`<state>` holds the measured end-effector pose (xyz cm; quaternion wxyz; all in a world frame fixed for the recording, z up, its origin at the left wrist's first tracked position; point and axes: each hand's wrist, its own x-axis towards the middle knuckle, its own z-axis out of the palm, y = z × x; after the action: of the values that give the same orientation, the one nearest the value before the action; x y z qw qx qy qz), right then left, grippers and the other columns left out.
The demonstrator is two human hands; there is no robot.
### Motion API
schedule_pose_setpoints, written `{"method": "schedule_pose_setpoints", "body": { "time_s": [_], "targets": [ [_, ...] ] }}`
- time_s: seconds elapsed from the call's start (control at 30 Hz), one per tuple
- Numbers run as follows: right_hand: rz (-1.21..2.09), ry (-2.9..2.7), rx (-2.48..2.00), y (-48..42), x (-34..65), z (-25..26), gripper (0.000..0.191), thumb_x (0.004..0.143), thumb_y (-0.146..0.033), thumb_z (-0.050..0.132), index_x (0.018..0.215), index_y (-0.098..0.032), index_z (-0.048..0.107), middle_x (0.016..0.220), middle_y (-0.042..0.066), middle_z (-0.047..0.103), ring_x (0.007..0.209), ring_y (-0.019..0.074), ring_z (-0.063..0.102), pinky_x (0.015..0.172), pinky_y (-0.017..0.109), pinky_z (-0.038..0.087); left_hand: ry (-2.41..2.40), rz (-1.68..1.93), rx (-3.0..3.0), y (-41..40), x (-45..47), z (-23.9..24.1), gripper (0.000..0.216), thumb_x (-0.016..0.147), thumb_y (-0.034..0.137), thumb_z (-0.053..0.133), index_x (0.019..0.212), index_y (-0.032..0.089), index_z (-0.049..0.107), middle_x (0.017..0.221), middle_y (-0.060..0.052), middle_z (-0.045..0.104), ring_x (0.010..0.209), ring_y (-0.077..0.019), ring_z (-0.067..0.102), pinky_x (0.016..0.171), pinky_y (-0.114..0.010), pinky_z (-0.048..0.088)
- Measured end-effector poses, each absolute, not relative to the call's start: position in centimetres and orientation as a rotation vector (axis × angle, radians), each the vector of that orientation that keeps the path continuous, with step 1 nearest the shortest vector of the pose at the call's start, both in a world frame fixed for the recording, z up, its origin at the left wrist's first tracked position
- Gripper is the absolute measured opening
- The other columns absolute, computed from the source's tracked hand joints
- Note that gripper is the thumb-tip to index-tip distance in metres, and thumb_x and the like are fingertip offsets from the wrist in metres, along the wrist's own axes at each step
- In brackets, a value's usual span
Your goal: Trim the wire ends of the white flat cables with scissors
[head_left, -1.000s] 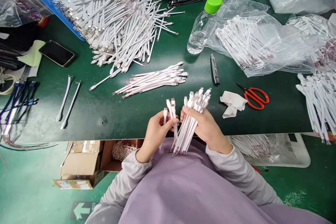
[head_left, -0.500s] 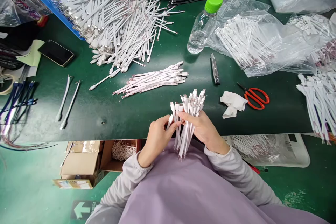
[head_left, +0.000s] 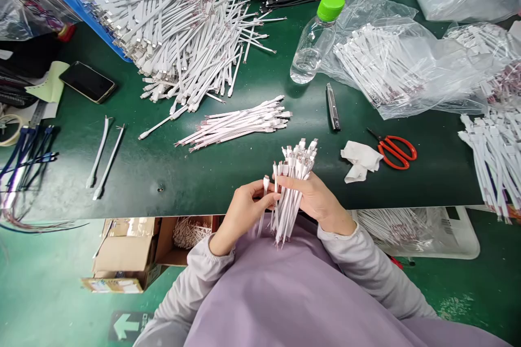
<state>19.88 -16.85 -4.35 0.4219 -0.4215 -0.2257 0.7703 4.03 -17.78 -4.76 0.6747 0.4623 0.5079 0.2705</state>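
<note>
A bundle of short white USB cables [head_left: 290, 200] stands upright in my right hand [head_left: 321, 201], connectors up and stripped wire ends down. The fingers of that hand wrap round the bundle. At its left side, my left hand [head_left: 249, 203] pinches a single white cable [head_left: 265, 187], held a little apart from the rest. Just beyond my hands, a small pile of white cables [head_left: 240, 122] lies on the green table [head_left: 195, 173]. Behind it spreads a large heap of similar cables [head_left: 187, 43], partly in a blue bin [head_left: 109, 40].
To the right lie a box cutter [head_left: 332, 107], crumpled tissue [head_left: 361, 160] and red-handled scissors [head_left: 398, 152]. A green-capped bottle [head_left: 313, 43] stands behind them, beside bagged cables [head_left: 382, 65]. Two loose cables [head_left: 103, 157] and a phone [head_left: 87, 82] are on the left.
Cables that were fanned out at the bundle's left have closed up against it. My left hand now holds one cable upright, separated from the bundle. My right hand stays nearly in place.
</note>
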Motion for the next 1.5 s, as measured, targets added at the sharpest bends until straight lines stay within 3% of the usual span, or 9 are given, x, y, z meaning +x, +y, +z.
{"method": "schedule_pose_setpoints", "body": {
  "time_s": [0.23,0.4,0.53,0.63,0.87,1.03,1.23,1.37,1.5],
  "targets": [
    [1.804,-0.584,-1.121,-17.0,19.5,-4.3,0.021,0.066,-0.027,0.081,0.079,-0.020,0.066,0.076,-0.002,0.063,0.072,0.0154,0.059,0.071,0.031,0.047,1.269,0.548,1.505,-18.1,3.6,-3.9,0.028,0.090,0.037,0.051,0.075,0.017,0.065,0.062,0.002,0.054,0.056,-0.0112,0.041,0.054,-0.023,0.033],
    [1.746,-0.592,-1.163,-17.0,19.3,-4.4,0.024,0.063,-0.027,0.083,0.080,-0.020,0.067,0.081,-0.001,0.064,0.077,0.0170,0.059,0.075,0.033,0.047,1.259,0.557,1.570,-17.5,3.0,-3.5,0.035,0.089,0.036,0.052,0.060,0.018,0.061,0.068,-0.002,0.056,0.057,-0.0121,0.048,0.057,-0.024,0.039],
    [1.683,-0.611,-1.171,-17.0,19.2,-4.4,0.024,0.062,-0.028,0.083,0.078,-0.020,0.067,0.082,-0.001,0.065,0.081,0.0176,0.059,0.079,0.033,0.046,1.239,0.632,1.239,-17.0,2.7,-4.1,0.023,0.084,0.039,0.060,0.088,0.017,0.068,0.073,-0.002,0.060,0.057,-0.0127,0.058,0.058,-0.024,0.048],
    [1.688,-0.647,-1.157,-17.0,19.2,-4.5,0.024,0.065,-0.029,0.082,0.084,-0.021,0.070,0.089,0.001,0.067,0.087,0.0201,0.061,0.080,0.034,0.047,1.205,0.722,1.081,-16.8,3.0,-4.4,0.043,0.076,0.035,0.071,0.113,0.017,0.061,0.062,0.004,0.057,0.057,-0.0131,0.058,0.058,-0.024,0.050],
    [1.799,-0.667,-1.045,-16.9,19.0,-4.9,0.021,0.071,-0.028,0.077,0.089,-0.020,0.069,0.086,0.002,0.068,0.081,0.0199,0.063,0.074,0.035,0.052,1.142,0.717,1.173,-15.8,3.4,-5.2,0.031,0.078,0.035,0.070,0.102,0.015,0.065,0.071,0.001,0.058,0.059,-0.0106,0.057,0.057,-0.022,0.051],
    [1.893,-0.644,-0.993,-16.0,19.5,-5.1,0.025,0.072,-0.029,0.076,0.094,-0.020,0.067,0.085,0.002,0.069,0.077,0.0196,0.065,0.070,0.035,0.054,1.085,0.596,1.322,-13.9,3.4,-5.8,0.049,0.077,0.039,0.071,0.121,0.020,0.060,0.088,-0.002,0.057,0.063,-0.0102,0.060,0.056,-0.024,0.054],
    [1.990,-0.566,-0.968,-14.9,20.6,-5.9,0.026,0.076,-0.036,0.075,0.092,-0.018,0.065,0.074,0.000,0.066,0.064,0.0161,0.064,0.065,0.032,0.053,0.963,0.433,1.514,-10.6,4.6,-4.2,0.037,0.074,0.048,0.072,0.085,0.014,0.063,0.084,-0.002,0.053,0.059,-0.0095,0.058,0.050,-0.022,0.051],
    [2.035,-0.500,-0.913,-15.1,20.6,-5.9,0.039,0.068,-0.051,0.078,0.078,-0.018,0.061,0.062,-0.001,0.060,0.055,0.0118,0.055,0.059,0.027,0.048,0.756,0.332,1.370,-9.3,6.2,-3.1,0.048,0.072,0.057,0.071,0.085,0.012,0.064,0.069,-0.001,0.059,0.061,-0.0130,0.059,0.059,-0.024,0.050],
    [2.202,-0.479,-0.598,-15.6,20.8,-5.6,0.055,0.066,-0.069,0.070,0.066,-0.018,0.051,0.049,-0.006,0.044,0.049,0.0079,0.039,0.058,0.025,0.044,0.577,0.303,0.977,-9.2,8.3,-2.4,0.064,0.066,0.051,0.078,0.114,0.013,0.062,0.104,-0.013,0.069,0.092,-0.0230,0.066,0.078,-0.031,0.052]
  ]
}}
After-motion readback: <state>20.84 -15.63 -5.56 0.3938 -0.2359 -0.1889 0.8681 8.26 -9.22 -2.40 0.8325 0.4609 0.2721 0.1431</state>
